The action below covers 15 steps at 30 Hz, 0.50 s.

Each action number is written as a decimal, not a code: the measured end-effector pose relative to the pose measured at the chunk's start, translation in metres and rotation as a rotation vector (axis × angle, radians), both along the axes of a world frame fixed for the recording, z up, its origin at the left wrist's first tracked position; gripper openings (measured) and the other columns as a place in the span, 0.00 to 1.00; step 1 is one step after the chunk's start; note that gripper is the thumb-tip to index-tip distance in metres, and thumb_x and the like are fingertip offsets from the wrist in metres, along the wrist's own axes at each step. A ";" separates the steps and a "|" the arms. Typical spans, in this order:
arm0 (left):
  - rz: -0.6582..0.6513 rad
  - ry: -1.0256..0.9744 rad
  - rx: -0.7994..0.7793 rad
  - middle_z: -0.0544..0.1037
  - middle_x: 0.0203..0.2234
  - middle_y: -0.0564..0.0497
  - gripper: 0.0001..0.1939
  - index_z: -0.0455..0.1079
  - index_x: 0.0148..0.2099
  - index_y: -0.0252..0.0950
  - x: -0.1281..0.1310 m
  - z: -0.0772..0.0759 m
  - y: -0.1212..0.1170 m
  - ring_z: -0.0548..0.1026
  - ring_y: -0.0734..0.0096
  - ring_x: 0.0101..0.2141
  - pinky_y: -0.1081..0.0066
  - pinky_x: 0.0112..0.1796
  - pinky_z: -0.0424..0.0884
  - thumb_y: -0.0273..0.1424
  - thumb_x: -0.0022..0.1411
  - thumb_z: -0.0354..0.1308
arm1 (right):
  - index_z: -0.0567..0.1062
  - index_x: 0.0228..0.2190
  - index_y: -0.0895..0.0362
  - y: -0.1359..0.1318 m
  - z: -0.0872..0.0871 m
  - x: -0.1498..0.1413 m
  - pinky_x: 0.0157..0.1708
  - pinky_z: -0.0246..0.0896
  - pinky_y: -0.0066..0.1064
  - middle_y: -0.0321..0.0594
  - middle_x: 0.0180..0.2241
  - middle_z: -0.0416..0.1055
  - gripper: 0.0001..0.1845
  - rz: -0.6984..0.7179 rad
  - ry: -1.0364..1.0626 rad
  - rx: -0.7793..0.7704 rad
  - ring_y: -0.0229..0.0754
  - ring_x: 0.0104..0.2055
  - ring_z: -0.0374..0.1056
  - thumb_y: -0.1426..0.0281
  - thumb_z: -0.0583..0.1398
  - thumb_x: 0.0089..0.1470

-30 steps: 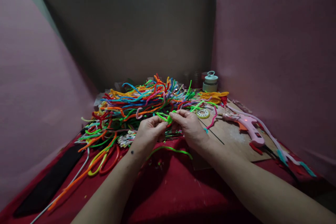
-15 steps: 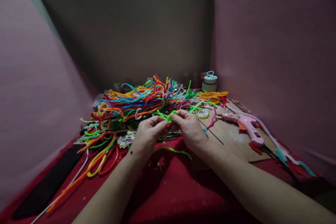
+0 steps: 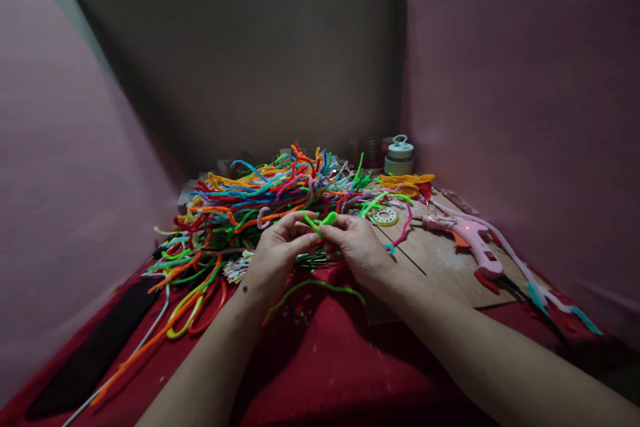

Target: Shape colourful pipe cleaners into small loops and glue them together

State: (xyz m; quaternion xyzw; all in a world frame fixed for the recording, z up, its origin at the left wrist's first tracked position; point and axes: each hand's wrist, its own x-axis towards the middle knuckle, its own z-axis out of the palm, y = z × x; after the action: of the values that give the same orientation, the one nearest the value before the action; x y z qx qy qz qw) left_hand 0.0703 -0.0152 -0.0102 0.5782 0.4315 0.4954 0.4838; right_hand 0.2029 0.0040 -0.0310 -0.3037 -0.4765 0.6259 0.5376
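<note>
Between my two hands is a bright green pipe cleaner point(image 3: 329, 219), bent into a small shape with a loop at the right. My left hand point(image 3: 284, 247) pinches its left part between thumb and fingers. The thumb and index finger of my right hand point(image 3: 356, 243) close on its right part. The fingertips of both hands almost meet, and they hide some of the bend. A second green pipe cleaner point(image 3: 320, 282) lies loose on the red cloth point(image 3: 325, 360) below my hands.
A heap of coloured pipe cleaners point(image 3: 250, 193) lies behind my hands. To the right, a pink glue gun point(image 3: 473, 237) with its light on rests on a wooden board point(image 3: 430, 273), near a round white disc point(image 3: 385, 216). A lidded jar point(image 3: 399, 159) stands behind. Scissors point(image 3: 193, 310) lie at left.
My fingers have shifted on the green pipe cleaner, and its looped right part now shows more clearly above my right thumb. Both hands stay in nearly the same place.
</note>
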 end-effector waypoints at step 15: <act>0.338 0.951 0.875 0.76 0.28 0.51 0.05 0.72 0.30 0.37 0.004 -0.006 -0.007 0.69 0.67 0.33 0.61 0.44 0.60 0.30 0.56 0.56 | 0.67 0.19 0.60 0.008 -0.004 -0.001 0.15 0.56 0.22 0.29 0.14 0.62 0.08 -0.089 0.059 -0.127 0.30 0.17 0.59 0.71 0.62 0.35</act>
State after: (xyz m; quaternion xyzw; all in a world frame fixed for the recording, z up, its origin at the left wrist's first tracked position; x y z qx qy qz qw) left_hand 0.0745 -0.0219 -0.0159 0.8012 0.4416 0.3848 -0.1226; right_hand 0.2023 0.0118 -0.0353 -0.3396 -0.4055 0.6391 0.5584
